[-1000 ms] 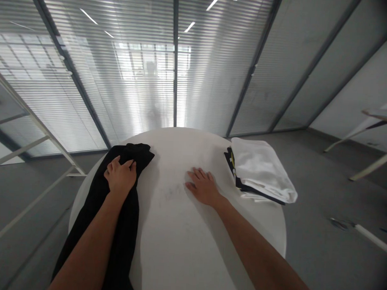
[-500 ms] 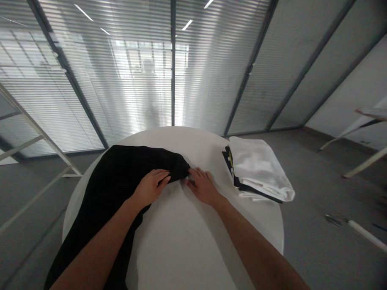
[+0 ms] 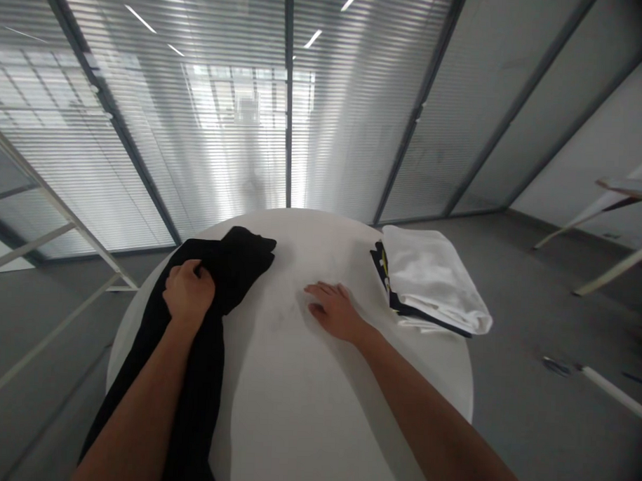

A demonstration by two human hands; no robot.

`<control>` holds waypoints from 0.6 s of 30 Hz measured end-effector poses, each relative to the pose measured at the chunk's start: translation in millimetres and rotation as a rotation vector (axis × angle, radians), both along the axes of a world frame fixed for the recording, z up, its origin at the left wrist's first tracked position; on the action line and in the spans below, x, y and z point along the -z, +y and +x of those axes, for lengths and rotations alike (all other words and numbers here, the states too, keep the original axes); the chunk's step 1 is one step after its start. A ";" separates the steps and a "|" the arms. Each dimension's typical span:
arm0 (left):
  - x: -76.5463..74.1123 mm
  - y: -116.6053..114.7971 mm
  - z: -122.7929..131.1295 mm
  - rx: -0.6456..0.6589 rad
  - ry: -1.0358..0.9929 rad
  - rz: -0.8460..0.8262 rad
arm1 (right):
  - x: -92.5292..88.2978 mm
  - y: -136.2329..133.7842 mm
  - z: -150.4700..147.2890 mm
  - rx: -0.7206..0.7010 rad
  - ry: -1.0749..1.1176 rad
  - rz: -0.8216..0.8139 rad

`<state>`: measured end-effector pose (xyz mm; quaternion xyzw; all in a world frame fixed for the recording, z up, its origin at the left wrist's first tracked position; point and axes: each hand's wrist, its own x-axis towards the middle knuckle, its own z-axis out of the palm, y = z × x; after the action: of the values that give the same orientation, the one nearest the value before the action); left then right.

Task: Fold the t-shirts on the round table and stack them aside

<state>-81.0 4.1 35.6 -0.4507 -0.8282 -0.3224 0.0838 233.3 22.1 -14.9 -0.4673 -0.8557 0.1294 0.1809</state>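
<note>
While the left hand [image 3: 188,292] grips the black cloth [image 3: 241,255] with curled fingers [image 3: 186,269], the right hand [image 3: 334,312] rests on the table [image 3: 300,229] with spread fingers [image 3: 324,291]; smoothing seems under way; the bunched end, upper left of the table, needs flattening.

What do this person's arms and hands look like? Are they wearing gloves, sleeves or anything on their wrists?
The left hand and right hand are bare, with no gloves and no visible rings. The left forearm and right forearm show no sleeves, watch, bracelet, cables or markings.
</note>
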 end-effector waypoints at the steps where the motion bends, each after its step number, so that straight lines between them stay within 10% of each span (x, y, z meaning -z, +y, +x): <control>1: -2.0 -0.4 -5.6 -0.042 -0.020 0.006 | -0.1 -0.3 -0.1 -0.004 -0.010 -0.001; 11: 13.9 5.0 32.2 0.217 0.145 -0.438 | 2.9 1.8 2.6 -0.018 -0.013 0.015; 18: 12.2 8.0 26.5 0.316 0.150 -0.288 | 2.8 3.1 2.1 -0.009 0.024 0.018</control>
<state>-54.5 12.1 23.4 -0.6048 -0.7762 -0.1757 0.0284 235.4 25.2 -17.7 -0.4600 -0.8568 0.1281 0.1947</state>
